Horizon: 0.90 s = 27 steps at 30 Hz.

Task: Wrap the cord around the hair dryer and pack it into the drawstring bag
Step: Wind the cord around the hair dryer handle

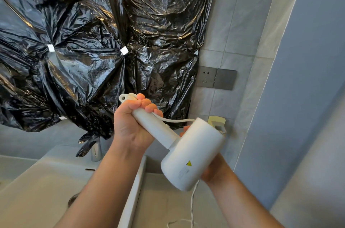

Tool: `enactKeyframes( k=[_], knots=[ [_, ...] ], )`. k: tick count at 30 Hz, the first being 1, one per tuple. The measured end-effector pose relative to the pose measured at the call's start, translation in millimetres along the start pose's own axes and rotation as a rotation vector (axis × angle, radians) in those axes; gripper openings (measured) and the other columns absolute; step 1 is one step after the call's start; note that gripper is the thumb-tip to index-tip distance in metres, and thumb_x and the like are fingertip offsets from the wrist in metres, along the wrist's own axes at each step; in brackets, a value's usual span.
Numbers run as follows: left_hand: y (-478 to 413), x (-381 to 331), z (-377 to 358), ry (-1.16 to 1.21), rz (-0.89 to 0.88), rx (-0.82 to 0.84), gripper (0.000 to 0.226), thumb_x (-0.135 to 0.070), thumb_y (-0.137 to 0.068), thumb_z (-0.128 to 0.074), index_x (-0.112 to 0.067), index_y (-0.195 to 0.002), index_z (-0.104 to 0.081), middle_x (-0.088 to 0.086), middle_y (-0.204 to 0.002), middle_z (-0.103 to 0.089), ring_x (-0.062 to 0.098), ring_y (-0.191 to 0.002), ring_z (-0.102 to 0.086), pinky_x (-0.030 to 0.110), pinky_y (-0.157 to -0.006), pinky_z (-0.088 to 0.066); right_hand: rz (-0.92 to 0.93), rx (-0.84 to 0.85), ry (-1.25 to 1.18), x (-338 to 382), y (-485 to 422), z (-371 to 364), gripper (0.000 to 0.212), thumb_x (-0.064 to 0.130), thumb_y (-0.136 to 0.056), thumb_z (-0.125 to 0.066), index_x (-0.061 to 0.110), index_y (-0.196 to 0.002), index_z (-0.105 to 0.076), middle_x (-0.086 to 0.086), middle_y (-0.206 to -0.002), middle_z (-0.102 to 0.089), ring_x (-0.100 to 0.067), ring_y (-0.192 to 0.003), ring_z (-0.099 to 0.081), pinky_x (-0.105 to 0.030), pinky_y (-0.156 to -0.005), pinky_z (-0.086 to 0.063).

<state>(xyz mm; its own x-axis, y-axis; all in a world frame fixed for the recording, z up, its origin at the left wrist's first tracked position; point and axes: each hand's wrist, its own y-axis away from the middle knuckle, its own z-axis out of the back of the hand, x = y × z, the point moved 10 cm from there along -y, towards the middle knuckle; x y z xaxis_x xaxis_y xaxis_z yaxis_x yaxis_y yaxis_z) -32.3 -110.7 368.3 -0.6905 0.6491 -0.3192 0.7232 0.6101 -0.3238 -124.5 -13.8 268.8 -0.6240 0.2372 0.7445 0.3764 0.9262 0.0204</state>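
Left hand (130,127) has its fingers (142,103) curled tight round the handle of the white hair dryer (192,153), held up beside the sink (137,183) rim, its cord (177,120) running from handle to barrel, while the right hand (213,169) sits behind the barrel, grip hidden beyond telling.

My white hair dryer (194,149) bears a yellow triangle (189,163), its cord (175,120) is white too, against glossy black plastic sheeting (84,41) and pale grey wall tiles (242,13).

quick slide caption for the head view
Left hand grips the white hair dryer by its handle, right hand holds its body, cord hanging below.
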Motion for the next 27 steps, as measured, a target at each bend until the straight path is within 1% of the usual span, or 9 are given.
enactKeyframes(
  k=[4, 7, 10, 13, 16, 19, 22, 25, 27],
  knots=[
    [-1.4, -12.0, 4.4, -0.024, -0.110, -0.102, 0.020, -0.004, -0.054, -0.048, -0.017, -0.069, -0.046, -0.005, -0.058, -0.043, 0.011, -0.048, -0.043, 0.024, -0.054, -0.045, -0.081, -0.074, -0.162, -32.3, 1.5, 0.9, 0.036, -0.001, -0.033, -0.094, 0.008, -0.061, -0.074, -0.009, -0.061, -0.071, -0.025, -0.052, -0.069, -0.028, -0.045, -0.054],
    [-1.2, -22.2, 13.2, 0.010, -0.175, -0.180, 0.017, -0.003, -0.057, -0.045, -0.017, -0.067, -0.045, -0.004, -0.058, -0.043, 0.012, -0.048, -0.042, 0.025, -0.059, -0.043, -0.041, -0.132, -0.111, -40.6, 3.6, 0.8, 0.007, 0.007, -0.073, -0.068, 0.010, -0.068, -0.073, -0.008, -0.067, -0.069, -0.023, -0.054, -0.063, -0.026, -0.053, -0.045],
    [-2.9, -27.7, 32.3, 0.076, -0.225, -0.294, 0.018, 0.003, -0.067, -0.042, -0.015, -0.067, -0.042, -0.002, -0.059, -0.043, 0.014, -0.050, -0.041, 0.028, -0.063, -0.045, -0.049, -0.148, -0.187, -51.7, 3.6, 7.8, 0.029, 0.003, -0.090, -0.040, 0.007, -0.089, -0.069, -0.011, -0.074, -0.063, -0.022, -0.057, -0.056, -0.029, -0.051, -0.049],
    [-2.4, -27.7, 48.8, 0.079, -0.249, -0.390, 0.022, 0.003, -0.078, -0.039, -0.015, -0.066, -0.042, -0.001, -0.056, -0.045, 0.015, -0.052, -0.041, 0.031, -0.065, -0.048, -0.031, -0.147, -0.215, -50.1, 6.8, 5.9, 0.032, 0.029, -0.079, -0.050, 0.006, -0.096, -0.066, -0.012, -0.076, -0.054, -0.025, -0.063, -0.050, -0.030, -0.056, -0.044],
    [-0.1, -26.8, 56.6, 0.055, -0.253, -0.405, 0.022, 0.005, -0.077, -0.040, -0.015, -0.069, -0.044, -0.001, -0.057, -0.046, 0.015, -0.053, -0.043, 0.032, -0.066, -0.049, 0.059, -0.139, -0.040, -41.1, 5.5, 4.1, 0.076, 0.071, -0.057, -0.068, 0.011, -0.103, -0.066, -0.009, -0.075, -0.059, -0.021, -0.062, -0.050, -0.031, -0.056, -0.039],
    [-1.5, -23.0, 57.3, 0.056, -0.227, -0.344, 0.023, 0.007, -0.069, -0.041, -0.015, -0.072, -0.045, -0.001, -0.058, -0.047, 0.015, -0.054, -0.046, 0.033, -0.069, -0.049, 0.117, -0.163, 0.144, -35.3, 3.6, 5.8, 0.102, 0.060, -0.031, -0.089, 0.012, -0.116, -0.059, -0.008, -0.083, -0.066, -0.018, -0.065, -0.058, -0.031, -0.054, -0.048],
    [-3.5, -17.8, 52.3, 0.001, -0.163, -0.287, 0.024, 0.008, -0.070, -0.046, -0.014, -0.079, -0.048, 0.002, -0.063, -0.053, 0.017, -0.061, -0.053, 0.034, -0.077, -0.049, 0.184, -0.226, 0.156, -20.5, 2.7, 14.5, 0.083, 0.040, -0.044, -0.081, 0.006, -0.116, -0.057, -0.012, -0.082, -0.065, -0.022, -0.064, -0.060, -0.031, -0.052, -0.050],
    [0.0, -24.9, 54.8, -0.251, -0.138, -0.295, 0.042, 0.001, -0.072, -0.064, -0.009, -0.112, -0.054, 0.007, -0.091, -0.071, 0.021, -0.088, -0.067, 0.039, -0.086, -0.052, 0.281, -0.242, 0.182, 5.6, 1.4, 21.0, 0.075, 0.036, -0.049, -0.076, 0.003, -0.113, -0.057, -0.013, -0.079, -0.063, -0.022, -0.059, -0.056, -0.030, -0.047, -0.046],
    [15.1, -56.1, 60.7, -0.670, -0.298, -0.426, 0.064, -0.010, -0.081, -0.071, -0.012, -0.138, -0.044, 0.005, -0.128, -0.061, 0.018, -0.113, -0.061, 0.038, -0.094, -0.049, 0.313, -0.245, 0.245, 24.8, 1.4, 27.2, 0.069, 0.036, -0.048, -0.076, 0.005, -0.108, -0.059, -0.011, -0.081, -0.065, -0.020, -0.062, -0.058, -0.030, -0.048, -0.046]
  ],
)
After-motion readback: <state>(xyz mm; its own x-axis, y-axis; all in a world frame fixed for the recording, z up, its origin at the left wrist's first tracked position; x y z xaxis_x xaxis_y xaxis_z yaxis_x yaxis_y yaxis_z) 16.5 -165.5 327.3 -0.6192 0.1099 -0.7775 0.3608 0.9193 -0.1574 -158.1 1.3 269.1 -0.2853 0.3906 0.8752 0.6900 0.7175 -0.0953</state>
